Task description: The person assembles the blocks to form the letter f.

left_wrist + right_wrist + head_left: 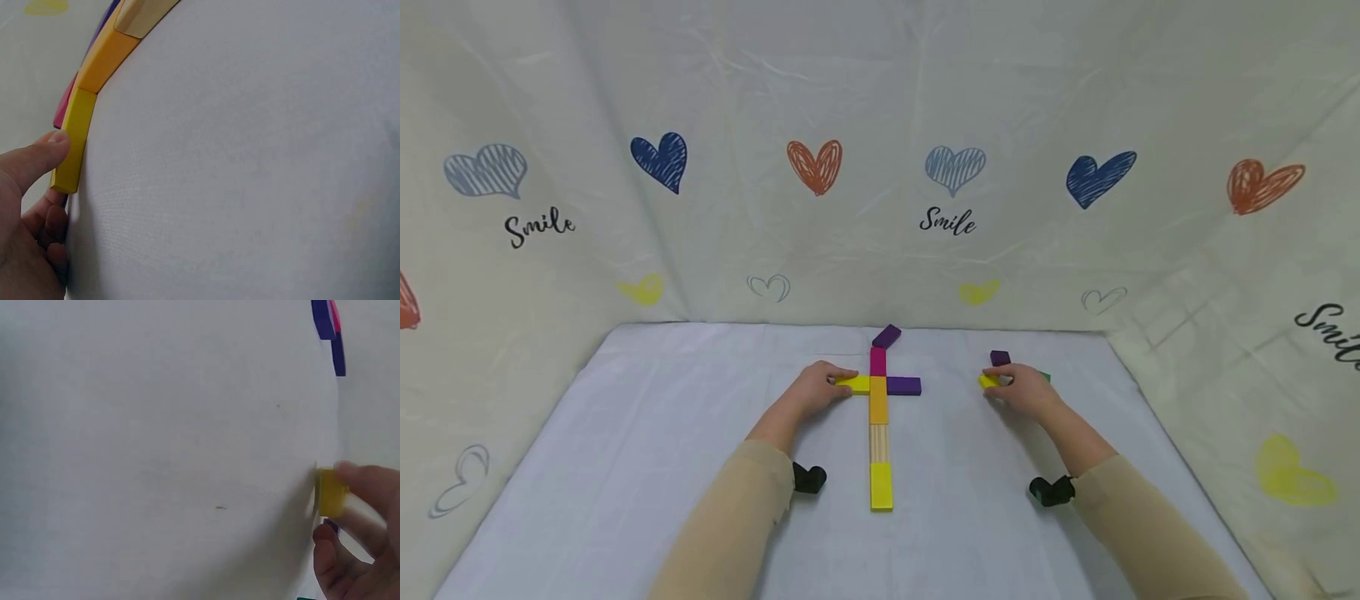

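My left hand (818,388) pinches the outer end of a yellow block (75,144), thumb on one side and fingers on the other. That block's inner end meets an orange block (878,401) in a column of flat blocks. Off to the right, my right hand (1024,388) holds a second yellow block (331,491) between thumb and fingers. The column also has a magenta block (877,362) above the orange one, a ridged pale wood block (878,443) below it and a yellow block (882,487) at the bottom. A purple block (904,386) extends right from the orange one.
A slanted purple block (887,336) lies at the column's top. Behind my right hand are another purple block (1000,357) and a green block (1044,377), mostly hidden. A white cloth covers the table (625,467), and a curtain with printed hearts (880,100) rises behind it.
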The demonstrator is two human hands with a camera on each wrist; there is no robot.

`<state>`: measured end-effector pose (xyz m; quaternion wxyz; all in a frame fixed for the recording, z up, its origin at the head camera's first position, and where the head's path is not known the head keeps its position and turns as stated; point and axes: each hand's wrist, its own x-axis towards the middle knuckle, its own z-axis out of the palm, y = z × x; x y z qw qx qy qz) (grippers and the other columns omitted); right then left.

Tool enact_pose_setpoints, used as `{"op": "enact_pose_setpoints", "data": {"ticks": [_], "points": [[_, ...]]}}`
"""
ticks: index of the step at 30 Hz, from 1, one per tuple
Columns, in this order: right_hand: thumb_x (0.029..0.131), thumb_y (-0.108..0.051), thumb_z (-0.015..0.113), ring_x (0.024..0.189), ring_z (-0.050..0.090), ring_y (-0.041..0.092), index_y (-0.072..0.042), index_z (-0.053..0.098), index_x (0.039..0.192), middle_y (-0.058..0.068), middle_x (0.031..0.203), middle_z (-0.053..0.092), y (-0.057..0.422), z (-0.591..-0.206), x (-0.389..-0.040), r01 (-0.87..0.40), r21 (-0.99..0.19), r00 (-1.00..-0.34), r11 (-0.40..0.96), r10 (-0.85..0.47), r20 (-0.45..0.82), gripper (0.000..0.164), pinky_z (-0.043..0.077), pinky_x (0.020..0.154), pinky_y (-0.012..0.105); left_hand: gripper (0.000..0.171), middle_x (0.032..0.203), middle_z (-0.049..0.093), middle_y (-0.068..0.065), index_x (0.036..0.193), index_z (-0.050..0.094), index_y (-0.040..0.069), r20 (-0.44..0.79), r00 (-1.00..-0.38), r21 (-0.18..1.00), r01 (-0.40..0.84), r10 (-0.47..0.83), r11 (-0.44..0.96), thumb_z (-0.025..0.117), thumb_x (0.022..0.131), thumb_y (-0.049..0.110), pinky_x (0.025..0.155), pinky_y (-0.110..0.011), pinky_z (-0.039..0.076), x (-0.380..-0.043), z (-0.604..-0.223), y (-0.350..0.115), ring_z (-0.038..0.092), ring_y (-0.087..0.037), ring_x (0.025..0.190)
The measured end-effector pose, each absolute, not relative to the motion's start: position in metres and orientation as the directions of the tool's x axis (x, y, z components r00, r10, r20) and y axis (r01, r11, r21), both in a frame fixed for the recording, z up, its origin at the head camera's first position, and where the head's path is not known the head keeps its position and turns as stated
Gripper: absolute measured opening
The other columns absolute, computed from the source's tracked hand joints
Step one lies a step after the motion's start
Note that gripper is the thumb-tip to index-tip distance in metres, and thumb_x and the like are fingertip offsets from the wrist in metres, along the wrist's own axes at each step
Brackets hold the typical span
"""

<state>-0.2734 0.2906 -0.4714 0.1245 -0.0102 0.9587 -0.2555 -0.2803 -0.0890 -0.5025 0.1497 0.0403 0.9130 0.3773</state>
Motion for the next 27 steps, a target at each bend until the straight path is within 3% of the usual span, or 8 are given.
{"op": "enact_pose_setpoints", "data": {"ticks": [4,20,27], "points": [[0.093,-0.028,0.07,0.111,0.055,0.036,-0.014,0.063,0.135,0.022,0.14,0.052,0.286,-0.469,-0.281,0.005,-0.491,-0.974,0.871,-0.107,-0.2,0.045,0.052,0.084,0.043,0.035,0.133,0.056,-0.008,0.129,0.068,0.031,-0.244,-0.953,0.699,-0.043,0.181,0.714,0.069,0.095,0.028,0.104,-0.047,0.044,-0.28,-0.504,-0.09,0.05,-0.027,0.117],[0.096,-0.028,0.066,0.121,0.052,0.037,-0.017,0.062,0.136,0.015,0.145,0.051,0.237,-0.463,-0.323,-0.031,-0.548,-0.979,0.836,-0.135,-0.151,0.042,0.046,0.098,0.05,0.034,0.133,0.056,-0.008,0.128,0.069,0.031,-0.241,-0.952,0.704,-0.037,0.19,0.709,0.068,0.095,0.028,0.104,-0.047,0.043,-0.28,-0.502,-0.091,0.051,-0.028,0.116],[0.097,-0.028,0.065,0.136,0.04,0.039,-0.018,0.063,0.136,0.016,0.147,0.048,0.21,-0.468,-0.345,-0.007,-0.583,-0.981,0.812,-0.119,-0.154,0.041,0.036,0.109,0.053,0.034,0.132,0.056,-0.008,0.129,0.068,0.031,-0.241,-0.951,0.71,-0.039,0.191,0.703,0.068,0.095,0.027,0.103,-0.046,0.044,-0.279,-0.499,-0.089,0.051,-0.027,0.115]]}}
